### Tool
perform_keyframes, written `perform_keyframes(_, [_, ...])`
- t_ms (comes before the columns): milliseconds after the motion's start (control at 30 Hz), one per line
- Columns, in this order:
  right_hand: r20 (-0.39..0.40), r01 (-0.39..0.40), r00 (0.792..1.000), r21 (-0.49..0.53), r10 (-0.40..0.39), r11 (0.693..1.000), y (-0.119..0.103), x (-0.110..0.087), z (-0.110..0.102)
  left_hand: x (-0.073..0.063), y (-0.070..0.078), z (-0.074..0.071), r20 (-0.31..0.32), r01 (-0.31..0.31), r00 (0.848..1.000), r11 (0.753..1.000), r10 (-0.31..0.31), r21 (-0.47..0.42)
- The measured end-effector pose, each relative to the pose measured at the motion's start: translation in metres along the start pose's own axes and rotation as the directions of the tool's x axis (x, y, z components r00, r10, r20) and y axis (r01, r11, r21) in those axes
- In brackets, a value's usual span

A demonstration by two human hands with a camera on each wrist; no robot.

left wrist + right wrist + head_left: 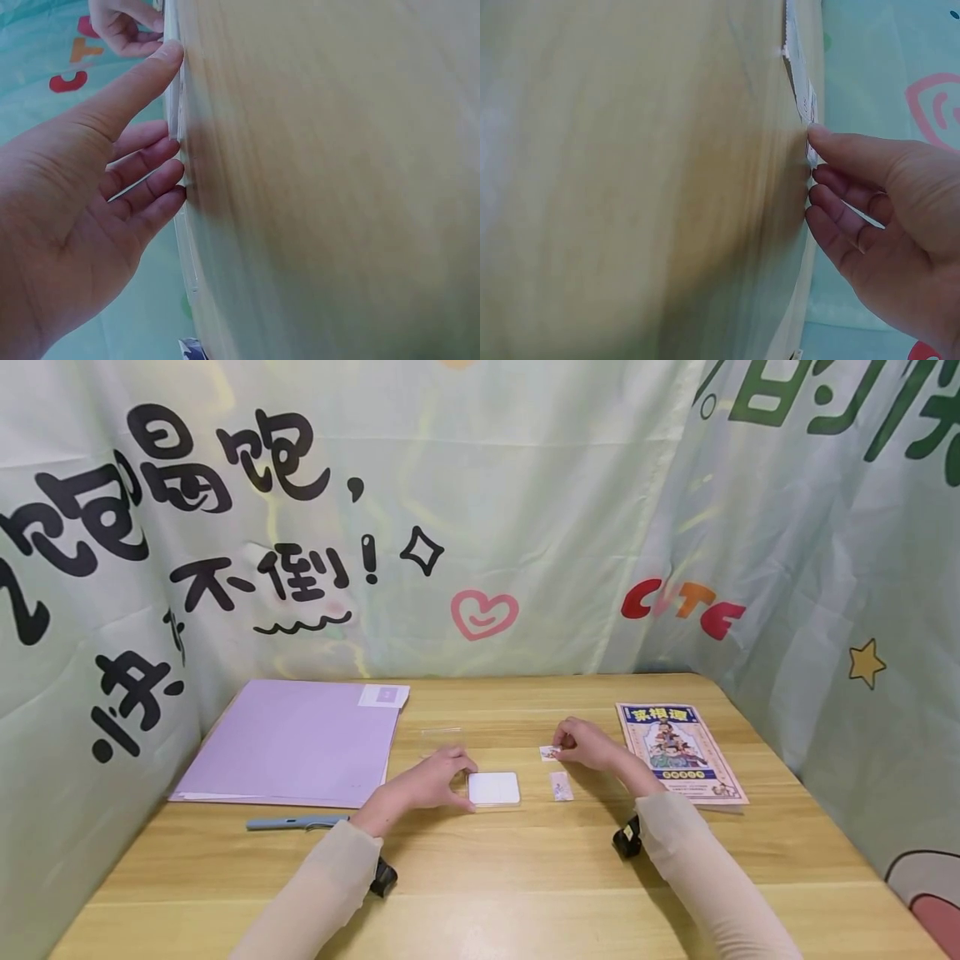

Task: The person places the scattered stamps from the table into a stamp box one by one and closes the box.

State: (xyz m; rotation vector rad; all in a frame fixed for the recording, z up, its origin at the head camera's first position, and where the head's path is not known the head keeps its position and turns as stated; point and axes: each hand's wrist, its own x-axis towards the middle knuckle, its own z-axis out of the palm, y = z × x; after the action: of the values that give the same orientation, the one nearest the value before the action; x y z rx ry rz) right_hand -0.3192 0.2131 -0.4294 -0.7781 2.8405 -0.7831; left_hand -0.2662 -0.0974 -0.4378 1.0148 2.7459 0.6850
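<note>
A flat white rectangular block (pixel 494 787) with a clear edge, possibly a case, lies at the table's middle. My left hand (pixel 431 781) holds it by its left side, with the thumb near the front corner and fingers near the back one. In the left wrist view, the left thumb (pixel 142 82) and fingers meet its thin edge. A small printed stamp (pixel 549 752) lies under the fingertips of my right hand (pixel 588 745), which pinches it at its right end. Just in front lies a second small stamp (pixel 561 786); a toothed paper edge (pixel 787 45) shows in the right wrist view.
A purple folder (pixel 292 743) lies at the left, with a blue-grey pen (pixel 296 822) before it. Behind the left hand lies a clear, flat piece (pixel 441 730). At the right is a printed booklet (pixel 678 752). A printed curtain (pixel 525 527) surrounds the table.
</note>
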Motion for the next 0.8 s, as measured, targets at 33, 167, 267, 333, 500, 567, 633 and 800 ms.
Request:
perform_keyframes(33, [0.001, -0.003, 1.0, 0.005, 0.003, 1.0, -0.0001, 0.0002, 0.0, 0.0001, 0.0001, -0.0002, 0.002, 0.0, 1.0, 1.0, 0.0, 0.001])
perform_keyframes(167, [0.007, -0.018, 1.0, 0.023, 0.018, 1.0, 0.0001, 0.0007, 0.0004, -0.0007, 0.001, -0.0008, 0.005, 0.006, 1.0, 1.0, -0.006, -0.008])
perform_keyframes(267, [0.004, -0.018, 1.0, 0.034, 0.018, 0.999, 0.0009, 0.0011, 0.0007, -0.0009, 0.0011, -0.0005, 0.006, 0.008, 1.0, 1.0, -0.008, -0.007])
perform_keyframes(333, [0.001, -0.002, 1.0, 0.03, 0.002, 1.0, 0.0014, 0.0014, 0.0007, -0.0011, 0.0008, -0.0003, 0.001, 0.0, 1.0, 1.0, 0.0, -0.003])
perform_keyframes(500, [-0.002, 0.033, 0.999, 0.026, -0.033, 0.999, 0.0042, 0.0019, 0.0007, -0.0016, 0.0009, 0.0002, -0.003, -0.009, 1.0, 1.0, 0.009, -0.006])
perform_keyframes(567, [-0.003, 0.037, 0.999, 0.027, -0.037, 0.999, 0.005, 0.0019, 0.0007, -0.0017, 0.0012, 0.0, -0.004, -0.011, 1.0, 1.0, 0.011, -0.008])
perform_keyframes(633, [-0.005, 0.039, 0.999, 0.028, -0.039, 0.999, 0.0054, 0.002, 0.0007, -0.002, 0.0014, -0.0002, -0.004, -0.014, 1.0, 1.0, 0.014, -0.009])
perform_keyframes(800, [-0.012, 0.039, 0.999, 0.035, -0.039, 0.999, 0.0046, 0.0012, 0.0008, -0.0027, 0.0013, -0.0004, -0.012, -0.026, 1.0, 1.0, 0.026, -0.008])
